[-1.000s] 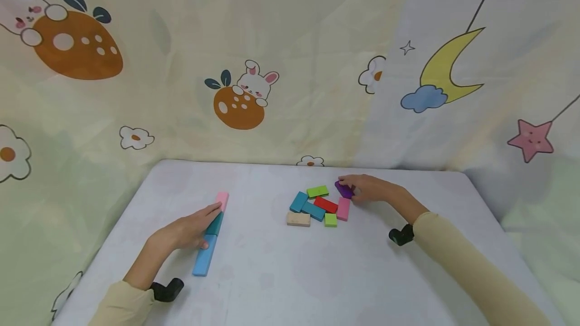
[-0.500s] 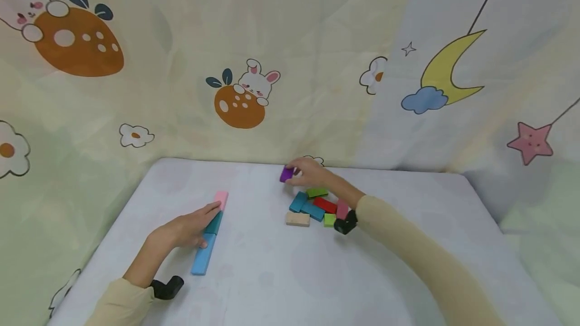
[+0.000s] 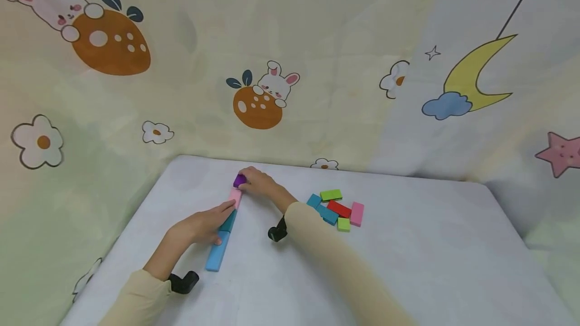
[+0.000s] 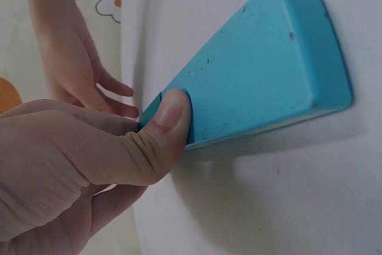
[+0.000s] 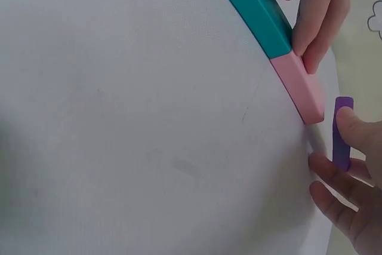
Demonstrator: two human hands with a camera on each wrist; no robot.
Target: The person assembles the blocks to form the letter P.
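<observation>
A row of end-to-end blocks lies on the left of the table: a light blue one (image 3: 217, 253) nearest, a teal one (image 3: 229, 220), then a pink one (image 3: 235, 195). My left hand (image 3: 195, 228) rests on this row. Its thumb presses the light blue block beside the teal joint, and its extended fingers touch the teal and pink blocks. At the row's far end my right hand (image 3: 263, 185) pinches a purple block (image 5: 341, 135) between thumb and fingers. In the right wrist view a small gap separates the purple block from the pink one.
Right of the row lies a loose group of blocks: a red one (image 3: 339, 209), a pink one (image 3: 357, 214), two green and two blue. My right sleeve (image 3: 335, 260) covers part of it. A patterned cloth (image 3: 317, 89) hangs behind the white table (image 3: 430, 245).
My right hand has carried the purple block leftward from the loose group to the row's far end. The left hand stays on the row. The head view has shifted slightly.
</observation>
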